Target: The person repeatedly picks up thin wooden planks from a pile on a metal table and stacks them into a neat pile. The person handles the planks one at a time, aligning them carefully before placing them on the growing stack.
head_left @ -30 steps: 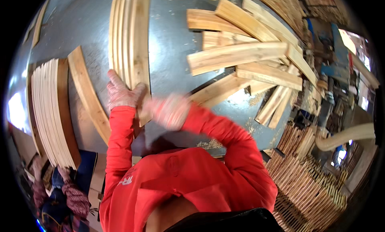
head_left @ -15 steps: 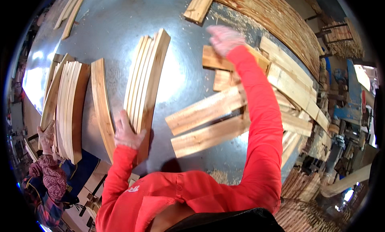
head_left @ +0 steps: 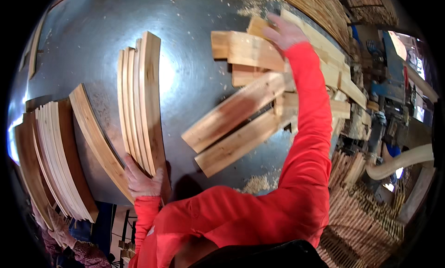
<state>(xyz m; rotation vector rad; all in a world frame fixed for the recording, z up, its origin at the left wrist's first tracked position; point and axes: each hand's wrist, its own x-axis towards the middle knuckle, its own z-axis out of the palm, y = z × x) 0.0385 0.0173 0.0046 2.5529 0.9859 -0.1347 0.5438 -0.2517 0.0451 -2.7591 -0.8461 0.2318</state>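
My left hand (head_left: 143, 181) is wrapped round the near end of a stack of curved wooden slats (head_left: 134, 99), thumb on the right side and fingers on the left. The slats stand on edge, side by side, on the dark metal table (head_left: 185, 59). At the far right, my right hand (head_left: 288, 32) reaches over a loose pile of boards, fingers apart, touching or just above a short board (head_left: 257, 26). Another board (head_left: 255, 50) lies flat just left of that hand. Two longer boards, one (head_left: 236, 110) above the other (head_left: 236, 143), slant between my arms.
A single curved slat (head_left: 99, 140) lies left of my stack. Beyond it, a co-worker's hands (head_left: 60, 228) are at another slat stack (head_left: 55, 152). Sawdust (head_left: 257, 183) lies near the front edge. Bundled sticks (head_left: 366, 221) and a ribbed hose (head_left: 401, 161) are on the right.
My right hand has moved right and farther over the pile. A board now lies flat across the pile's left end. The view has shifted; my left hand stays at the slat stack.
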